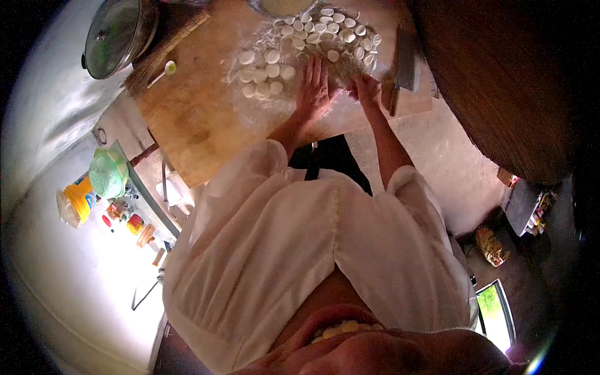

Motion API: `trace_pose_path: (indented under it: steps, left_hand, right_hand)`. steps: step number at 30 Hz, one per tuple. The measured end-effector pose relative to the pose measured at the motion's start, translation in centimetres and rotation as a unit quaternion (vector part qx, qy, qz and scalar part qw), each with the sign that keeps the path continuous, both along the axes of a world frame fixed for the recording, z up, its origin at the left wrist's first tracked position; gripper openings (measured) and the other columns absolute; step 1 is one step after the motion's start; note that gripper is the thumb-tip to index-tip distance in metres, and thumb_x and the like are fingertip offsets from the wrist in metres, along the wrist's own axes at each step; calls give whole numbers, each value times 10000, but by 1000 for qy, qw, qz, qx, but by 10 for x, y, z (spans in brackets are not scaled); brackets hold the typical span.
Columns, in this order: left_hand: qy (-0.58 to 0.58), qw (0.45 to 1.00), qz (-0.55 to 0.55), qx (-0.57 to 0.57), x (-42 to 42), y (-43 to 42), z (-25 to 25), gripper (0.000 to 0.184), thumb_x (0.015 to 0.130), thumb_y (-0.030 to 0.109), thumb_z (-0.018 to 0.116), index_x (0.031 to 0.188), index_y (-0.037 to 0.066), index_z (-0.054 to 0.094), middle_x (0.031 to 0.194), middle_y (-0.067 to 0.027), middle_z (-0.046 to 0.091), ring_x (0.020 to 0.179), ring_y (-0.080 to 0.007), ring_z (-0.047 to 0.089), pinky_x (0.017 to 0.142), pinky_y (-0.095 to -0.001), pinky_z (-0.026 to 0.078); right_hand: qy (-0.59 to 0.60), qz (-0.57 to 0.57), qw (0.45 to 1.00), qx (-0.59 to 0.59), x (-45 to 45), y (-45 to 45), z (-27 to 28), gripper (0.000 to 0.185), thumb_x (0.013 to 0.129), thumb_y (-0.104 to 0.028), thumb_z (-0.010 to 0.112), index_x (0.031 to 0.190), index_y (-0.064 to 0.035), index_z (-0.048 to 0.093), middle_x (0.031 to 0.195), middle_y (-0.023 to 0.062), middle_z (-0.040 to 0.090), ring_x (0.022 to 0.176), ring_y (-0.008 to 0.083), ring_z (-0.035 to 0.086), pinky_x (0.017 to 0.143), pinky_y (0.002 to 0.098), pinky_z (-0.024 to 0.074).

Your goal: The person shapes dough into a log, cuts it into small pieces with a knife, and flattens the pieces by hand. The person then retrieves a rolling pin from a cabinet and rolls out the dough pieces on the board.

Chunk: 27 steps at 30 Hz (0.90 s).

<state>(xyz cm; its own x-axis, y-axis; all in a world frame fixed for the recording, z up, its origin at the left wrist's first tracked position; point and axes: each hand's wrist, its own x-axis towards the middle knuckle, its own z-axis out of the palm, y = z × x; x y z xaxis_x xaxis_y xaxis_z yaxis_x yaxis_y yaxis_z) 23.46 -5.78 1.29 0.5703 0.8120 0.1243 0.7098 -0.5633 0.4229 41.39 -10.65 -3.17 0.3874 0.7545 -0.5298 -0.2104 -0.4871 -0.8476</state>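
Observation:
A floured wooden board [187, 119] lies in front of me. Many small pale dough rounds [272, 57] are spread over its far part, some flat at the left, others overlapping at the back right. My left hand [315, 87] rests near the board's front edge with its fingers stretched out and side by side. Just to its right, my right hand [364, 89] has its fingers bent together over the board; whatever they hold is too small to make out. Loose flour lies around both hands.
A glass lid [119, 37] stands at the back left, near a small spoon [164, 74]. A dark flat-sided object [407, 59] lies at the board's right. At the left are a green container [108, 173] and a yellow tub [77, 199].

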Motion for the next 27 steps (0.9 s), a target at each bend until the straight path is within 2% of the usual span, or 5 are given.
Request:
trace_pose_path:
  steps: [12, 17, 20, 23, 27]
  left_hand:
    - [9, 1000, 17, -2, -1, 3, -7, 748, 905, 462, 633, 1443, -9, 416, 1510, -214, 380, 1419, -385, 319, 1168, -584, 197]
    - [-393, 865, 208, -234, -42, 21, 14, 343, 1024, 213, 503, 1298, 21, 582, 1282, -174, 607, 1159, -310, 588, 987, -400, 459]
    - [-331, 893, 279, -121, -89, 27, 31, 330, 1021, 180, 506, 1279, -10, 587, 1242, -182, 624, 1152, -310, 595, 988, -394, 463]
    - [-307, 903, 290, -77, -138, 34, 13, 398, 1016, 219, 514, 1347, 1, 541, 1345, -207, 555, 1251, -360, 527, 1068, -451, 400]
    - [-112, 955, 270, 48, -180, 70, -17, 468, 1002, 278, 517, 1417, 63, 495, 1464, -199, 460, 1393, -373, 382, 1151, -549, 262]
  right_hand:
    - [-18, -27, 997, -64, -11, 10, 35, 326, 978, -317, 598, 858, -23, 670, 616, 63, 670, 419, 118, 570, 380, 269, 447]
    - [65, 18, 996, 54, 0, -12, -17, 311, 967, -317, 620, 866, -26, 664, 733, 86, 703, 569, 142, 651, 508, 303, 535]
    - [96, 57, 992, -53, -48, -20, 0, 271, 965, -275, 636, 968, -6, 665, 783, 76, 700, 603, 152, 659, 565, 303, 557]
    - [-145, 282, 948, -7, -85, -30, -24, 273, 967, -220, 645, 1137, -7, 644, 911, 70, 708, 787, 178, 694, 688, 316, 580]
    - [4, 131, 983, 127, -87, 6, -33, 261, 980, -232, 622, 1134, -23, 648, 1013, 70, 706, 884, 162, 681, 734, 316, 576]
